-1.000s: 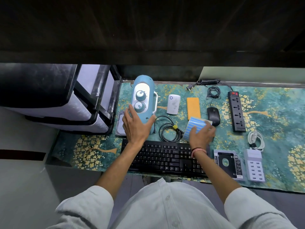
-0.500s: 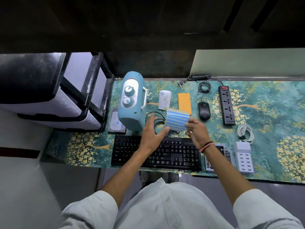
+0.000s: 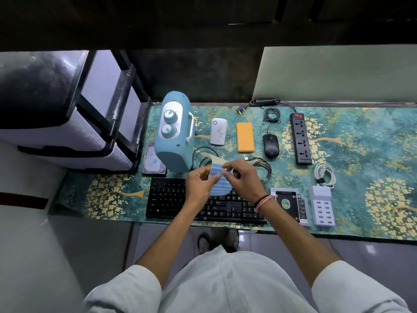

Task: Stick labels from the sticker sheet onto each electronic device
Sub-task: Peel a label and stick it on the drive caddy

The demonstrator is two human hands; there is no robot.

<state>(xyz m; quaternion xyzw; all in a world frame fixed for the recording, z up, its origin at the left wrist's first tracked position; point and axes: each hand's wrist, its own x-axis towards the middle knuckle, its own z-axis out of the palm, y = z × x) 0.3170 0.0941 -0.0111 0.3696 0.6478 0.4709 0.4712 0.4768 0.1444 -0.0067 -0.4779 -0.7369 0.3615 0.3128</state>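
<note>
Just below centre of the frame, above the black keyboard (image 3: 180,199), both hands hold the sticker sheet (image 3: 217,181) off the bench (image 3: 361,177). Left hand (image 3: 199,185) has its grip clamped on the sheet's left edge; right hand (image 3: 242,177) pinches the sheet's upper right part. Its top corner curls back. Behind stand a blue speaker (image 3: 174,134), a hard drive (image 3: 153,162), an orange power bank (image 3: 245,137) and a mouse (image 3: 270,145).

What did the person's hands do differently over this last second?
The left hand left the blue heater and came over to grip the sticker sheet. The right hand, which held the sheet low by the mouse, lifted it above the keyboard and now pinches its top. The devices stayed put.
</note>
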